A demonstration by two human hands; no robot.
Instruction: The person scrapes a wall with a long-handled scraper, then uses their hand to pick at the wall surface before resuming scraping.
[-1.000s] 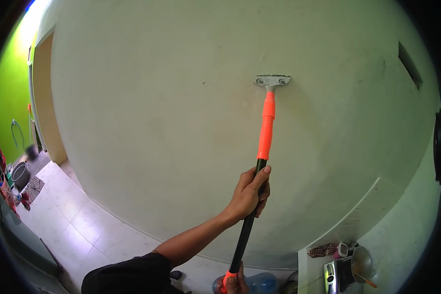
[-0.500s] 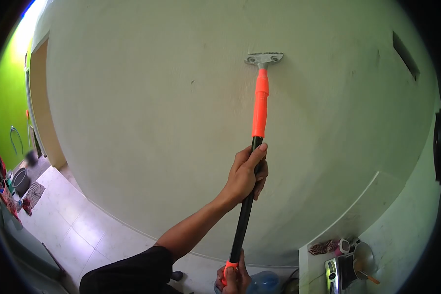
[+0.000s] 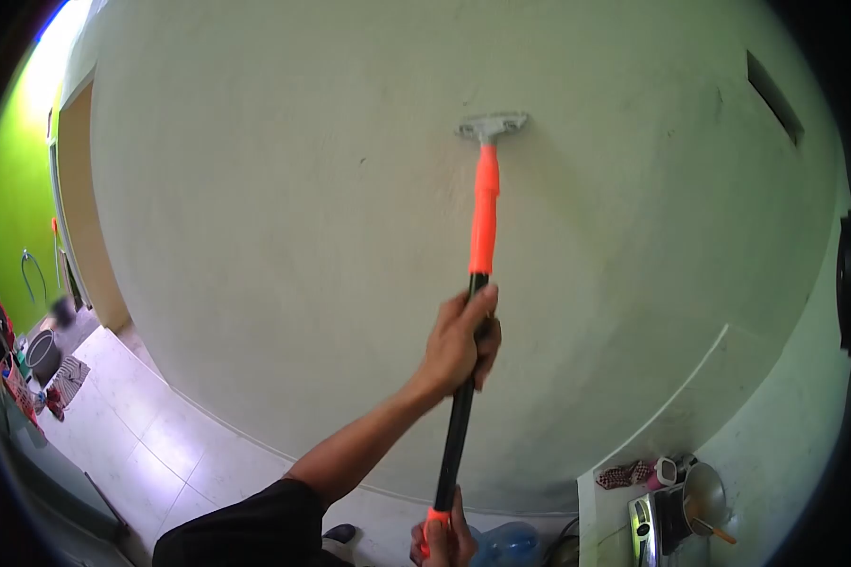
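A long-handled scraper stands nearly upright before me, its grey metal head (image 3: 492,126) at the pale wall (image 3: 255,236). Below the head comes an orange sleeve (image 3: 483,222), then a black pole (image 3: 455,439). My left hand (image 3: 452,348) wraps round the pole just under that sleeve, thumb lying along it. Lower down, my right hand (image 3: 444,543) is closed on the orange grip (image 3: 435,520) at the pole's bottom end; part of this hand is cut off by the frame edge.
At lower right, a stove (image 3: 644,531) and a wok (image 3: 704,496) stand on a counter. A blue translucent container (image 3: 509,545) is on the floor by the wall. To the left are a doorway (image 3: 80,198), a grey bucket (image 3: 43,354) and a striped mat (image 3: 69,380).
The scraper head has moved a little down and left on the wall. Both hands have shifted left with the pole, still gripping it. The view has turned slightly.
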